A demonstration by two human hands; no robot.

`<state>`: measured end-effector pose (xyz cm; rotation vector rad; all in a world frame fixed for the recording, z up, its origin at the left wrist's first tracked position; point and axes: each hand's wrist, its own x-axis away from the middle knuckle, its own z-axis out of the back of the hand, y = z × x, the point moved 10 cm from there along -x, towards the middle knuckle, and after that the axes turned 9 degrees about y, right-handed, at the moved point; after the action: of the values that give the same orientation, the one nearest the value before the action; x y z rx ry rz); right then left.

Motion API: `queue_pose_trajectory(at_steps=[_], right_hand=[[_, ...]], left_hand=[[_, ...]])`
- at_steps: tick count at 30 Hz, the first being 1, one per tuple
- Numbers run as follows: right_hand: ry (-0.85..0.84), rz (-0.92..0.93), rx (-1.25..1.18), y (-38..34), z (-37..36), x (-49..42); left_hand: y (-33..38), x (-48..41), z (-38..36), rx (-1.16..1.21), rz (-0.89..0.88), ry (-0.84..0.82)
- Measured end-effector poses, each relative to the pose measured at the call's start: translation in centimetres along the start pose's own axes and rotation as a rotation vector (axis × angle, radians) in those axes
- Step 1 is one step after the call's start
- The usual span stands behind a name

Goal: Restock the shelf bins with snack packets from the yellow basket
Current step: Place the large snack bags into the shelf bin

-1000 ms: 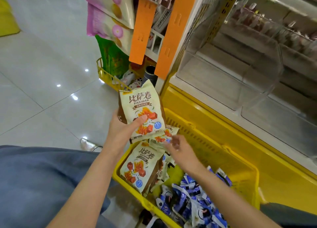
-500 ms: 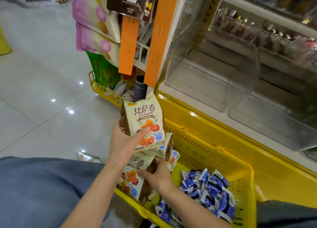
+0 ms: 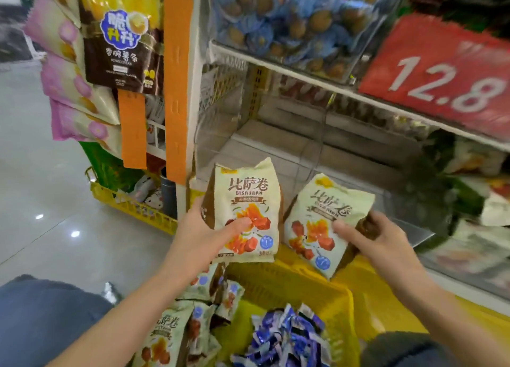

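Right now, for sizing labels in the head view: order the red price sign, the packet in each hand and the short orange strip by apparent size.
1. red price sign, partly cropped
2. left packet in left hand, right packet in right hand: look alike, unranked
3. short orange strip

i'm reading "比萨卷 bisajuan" on the left packet (image 3: 245,209); just right of it, the right packet (image 3: 323,223) is showing the same. up-right of it, a red sign (image 3: 441,74) is showing "12.8"; up-left, a brown bag (image 3: 121,49) is showing "脆升升".
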<state>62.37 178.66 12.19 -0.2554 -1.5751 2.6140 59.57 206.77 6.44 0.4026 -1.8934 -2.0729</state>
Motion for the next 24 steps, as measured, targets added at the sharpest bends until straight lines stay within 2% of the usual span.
queue_pose_trajectory(at_steps=[3, 6, 9, 11, 15, 24], right_hand=[[0.163, 0.112, -0.079, -2.5, 5.1, -2.9], [0.276, 0.236, -0.042, -4.6, 7.6, -5.3], [0.355, 0.369, 0.113, -5.9, 8.2, -7.6], [0.328, 0.399, 0.262, -5.6, 6.8, -9.7], [0.288, 0.271, 0.425, -2.4, 4.3, -15.8], [0.288, -0.063, 0.204, 3.3, 0.3, -27.8]], left_hand=[[1.1, -0.7, -3.2, -0.127, -0.055, -0.1], [2.4, -1.5, -5.7, -0.21, -0.126, -0.166], [3.7, -3.0, -7.3, -0.231, -0.188, -0.16], [4.5, -4.2, -7.8, -0.199, -0.217, -0.136], [6.1, -6.4, -8.4, -0.071, -0.229, -0.127], [6.7, -9.6, -8.4, 0.007, -0.215, -0.098]])
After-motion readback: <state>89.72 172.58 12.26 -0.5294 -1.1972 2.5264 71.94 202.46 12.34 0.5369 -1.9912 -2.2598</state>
